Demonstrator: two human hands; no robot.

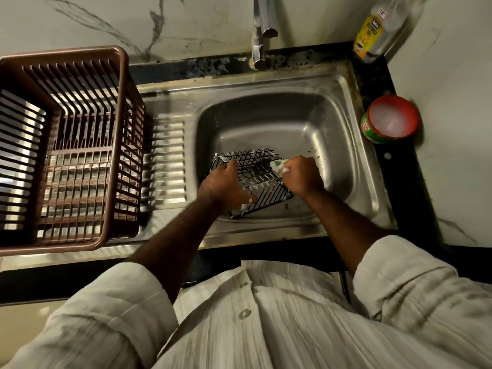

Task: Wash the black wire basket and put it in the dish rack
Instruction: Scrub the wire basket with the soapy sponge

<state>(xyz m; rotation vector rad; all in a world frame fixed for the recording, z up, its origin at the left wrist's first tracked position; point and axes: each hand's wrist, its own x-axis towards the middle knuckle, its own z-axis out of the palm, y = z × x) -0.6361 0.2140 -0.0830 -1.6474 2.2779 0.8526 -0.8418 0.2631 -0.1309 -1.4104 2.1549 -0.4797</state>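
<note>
The black wire basket (255, 171) sits tilted at the near side of the steel sink (343, 145). My left hand (223, 185) grips its left rim, thumb stretched along the near edge. On the basket's right edge my right hand (302, 175) is closed on a green and white scrub pad (278, 165). White foam clings to the near wires. The brown plastic dish rack (77, 145) stands on the drainboard to the left and holds nothing.
The tap (262, 33) rises behind the sink, with no water visible from it. A bottle of dishwash gel (372, 33) stands at the back right corner. A red and green tub of dish soap (390, 119) sits on the right counter.
</note>
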